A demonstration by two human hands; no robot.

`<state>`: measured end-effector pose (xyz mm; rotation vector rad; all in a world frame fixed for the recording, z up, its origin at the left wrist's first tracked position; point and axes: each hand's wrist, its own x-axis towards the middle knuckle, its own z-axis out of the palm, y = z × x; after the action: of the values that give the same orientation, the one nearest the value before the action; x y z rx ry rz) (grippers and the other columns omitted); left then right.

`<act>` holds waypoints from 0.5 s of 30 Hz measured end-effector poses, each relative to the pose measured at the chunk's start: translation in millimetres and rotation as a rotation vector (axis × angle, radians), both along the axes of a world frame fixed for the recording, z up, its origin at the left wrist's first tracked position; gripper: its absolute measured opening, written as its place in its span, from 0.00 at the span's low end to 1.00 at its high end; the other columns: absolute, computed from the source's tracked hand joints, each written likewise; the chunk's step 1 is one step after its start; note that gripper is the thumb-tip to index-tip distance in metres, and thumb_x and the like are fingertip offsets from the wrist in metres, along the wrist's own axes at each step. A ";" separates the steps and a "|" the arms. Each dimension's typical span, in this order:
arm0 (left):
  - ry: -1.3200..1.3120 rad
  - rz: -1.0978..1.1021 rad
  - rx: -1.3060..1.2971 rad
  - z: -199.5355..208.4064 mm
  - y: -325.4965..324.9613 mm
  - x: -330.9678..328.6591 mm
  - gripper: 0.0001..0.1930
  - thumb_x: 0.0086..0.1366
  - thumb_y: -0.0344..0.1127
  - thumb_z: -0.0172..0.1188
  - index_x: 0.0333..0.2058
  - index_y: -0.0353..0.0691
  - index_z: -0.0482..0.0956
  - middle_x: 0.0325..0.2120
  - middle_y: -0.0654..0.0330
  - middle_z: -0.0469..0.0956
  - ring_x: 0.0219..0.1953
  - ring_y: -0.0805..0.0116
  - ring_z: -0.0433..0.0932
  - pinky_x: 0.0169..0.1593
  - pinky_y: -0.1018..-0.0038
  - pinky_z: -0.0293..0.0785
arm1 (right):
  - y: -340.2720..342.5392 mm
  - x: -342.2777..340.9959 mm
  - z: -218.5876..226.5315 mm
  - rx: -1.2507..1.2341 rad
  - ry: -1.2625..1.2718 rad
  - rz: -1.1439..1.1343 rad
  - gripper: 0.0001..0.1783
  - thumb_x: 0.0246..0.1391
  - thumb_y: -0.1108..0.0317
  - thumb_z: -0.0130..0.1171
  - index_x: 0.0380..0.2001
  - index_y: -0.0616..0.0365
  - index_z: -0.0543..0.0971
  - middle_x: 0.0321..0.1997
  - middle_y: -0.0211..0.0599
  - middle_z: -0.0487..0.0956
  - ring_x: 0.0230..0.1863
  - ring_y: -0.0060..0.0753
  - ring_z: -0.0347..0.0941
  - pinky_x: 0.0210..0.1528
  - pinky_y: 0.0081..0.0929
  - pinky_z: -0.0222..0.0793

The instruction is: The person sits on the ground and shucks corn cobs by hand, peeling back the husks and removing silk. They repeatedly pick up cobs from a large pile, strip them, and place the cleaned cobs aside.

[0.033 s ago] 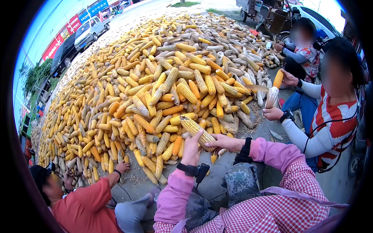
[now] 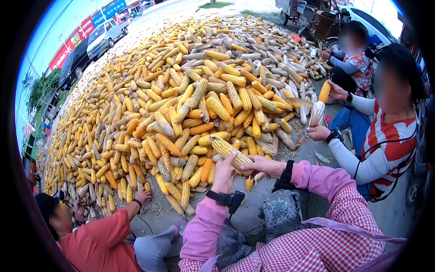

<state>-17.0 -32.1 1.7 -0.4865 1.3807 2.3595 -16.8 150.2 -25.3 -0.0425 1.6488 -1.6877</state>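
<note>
Nothing has shifted: one corn cob lies between both hands, its long axis running from upper left to lower right. Left hand and right hand clasp it before the corn pile. Three other people sit around.

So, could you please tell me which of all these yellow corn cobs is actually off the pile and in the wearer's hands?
The yellow corn cob lifted at the pile's near edge, between left hand and right hand.
</note>
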 end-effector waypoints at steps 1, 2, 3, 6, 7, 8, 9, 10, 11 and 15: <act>-0.002 0.004 -0.017 1.8 0.4 0.0 0.27 0.62 0.37 0.64 0.56 0.33 0.67 0.51 0.55 0.73 0.57 0.64 0.68 0.61 0.61 0.62 | 2.8 -2.0 -3.8 0.050 0.017 -0.031 0.31 0.56 0.52 0.65 0.56 0.59 0.70 0.43 0.33 0.79 0.38 0.22 0.77 0.35 0.21 0.76; 0.022 0.095 -0.036 1.0 3.4 -3.1 0.29 0.62 0.35 0.63 0.58 0.31 0.63 0.53 0.53 0.71 0.57 0.62 0.68 0.61 0.63 0.62 | 7.9 -3.8 -20.2 0.137 0.141 -0.072 0.27 0.54 0.52 0.65 0.48 0.62 0.77 0.38 0.34 0.80 0.33 0.22 0.77 0.31 0.21 0.76; 0.043 0.192 -0.059 -1.4 2.9 -5.9 0.31 0.62 0.33 0.62 0.61 0.29 0.59 0.54 0.51 0.69 0.57 0.61 0.68 0.62 0.65 0.62 | 12.1 -4.3 -34.8 0.223 0.091 0.016 0.27 0.53 0.52 0.65 0.47 0.62 0.77 0.38 0.33 0.80 0.31 0.22 0.77 0.30 0.21 0.76; 0.155 0.313 -0.204 -4.2 -8.9 -13.6 0.38 0.63 0.32 0.60 0.66 0.27 0.49 0.61 0.46 0.60 0.63 0.57 0.61 0.66 0.67 0.55 | 27.1 -1.0 -53.1 0.405 -0.150 0.289 0.27 0.51 0.51 0.66 0.46 0.61 0.79 0.36 0.32 0.80 0.26 0.23 0.77 0.25 0.22 0.76; 0.200 0.323 -0.264 -5.5 -13.9 -16.0 0.41 0.63 0.32 0.60 0.67 0.27 0.46 0.64 0.44 0.56 0.65 0.56 0.58 0.68 0.66 0.52 | 31.7 -0.7 -59.0 0.449 -0.208 0.400 0.26 0.51 0.51 0.66 0.46 0.60 0.79 0.36 0.32 0.80 0.27 0.23 0.77 0.25 0.21 0.76; 0.185 0.332 -0.255 -6.6 -17.5 -16.6 0.40 0.62 0.33 0.60 0.67 0.28 0.48 0.64 0.46 0.57 0.65 0.57 0.58 0.67 0.65 0.51 | 30.3 0.1 -56.9 0.489 -0.264 0.515 0.26 0.51 0.51 0.65 0.46 0.59 0.79 0.35 0.31 0.80 0.27 0.24 0.77 0.26 0.21 0.77; 0.171 0.339 -0.245 -8.3 -20.7 -17.4 0.40 0.62 0.34 0.60 0.67 0.29 0.50 0.64 0.48 0.58 0.65 0.58 0.58 0.67 0.64 0.51 | 27.6 0.0 -54.6 0.528 -0.320 0.630 0.25 0.51 0.51 0.65 0.46 0.58 0.80 0.35 0.30 0.81 0.27 0.24 0.77 0.26 0.21 0.77; 0.156 0.347 -0.234 -10.1 -23.2 -18.3 0.39 0.61 0.35 0.60 0.67 0.30 0.51 0.64 0.50 0.59 0.65 0.60 0.58 0.67 0.62 0.51 | 31.9 -6.9 -48.0 0.601 -0.329 0.670 0.23 0.52 0.50 0.65 0.44 0.55 0.80 0.34 0.28 0.81 0.26 0.24 0.78 0.27 0.22 0.77; 0.159 0.336 -0.212 -6.0 -17.9 -23.7 0.39 0.61 0.37 0.60 0.67 0.32 0.53 0.64 0.52 0.60 0.65 0.61 0.58 0.67 0.61 0.50 | 56.4 -31.2 -67.3 0.549 -0.391 0.652 0.22 0.51 0.51 0.66 0.42 0.54 0.80 0.32 0.26 0.81 0.25 0.23 0.77 0.26 0.23 0.77; 0.107 0.308 -0.238 6.8 -26.9 -14.2 0.38 0.62 0.38 0.60 0.67 0.36 0.54 0.62 0.57 0.64 0.64 0.64 0.61 0.66 0.56 0.48 | 111.2 -211.4 85.0 -0.143 0.135 -0.396 0.26 0.58 0.56 0.62 0.52 0.63 0.71 0.47 0.40 0.79 0.44 0.35 0.78 0.49 0.29 0.78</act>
<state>-31.2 -58.9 8.5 -0.6921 1.7585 2.5011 -228.2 261.4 59.8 0.1104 1.7130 -2.1410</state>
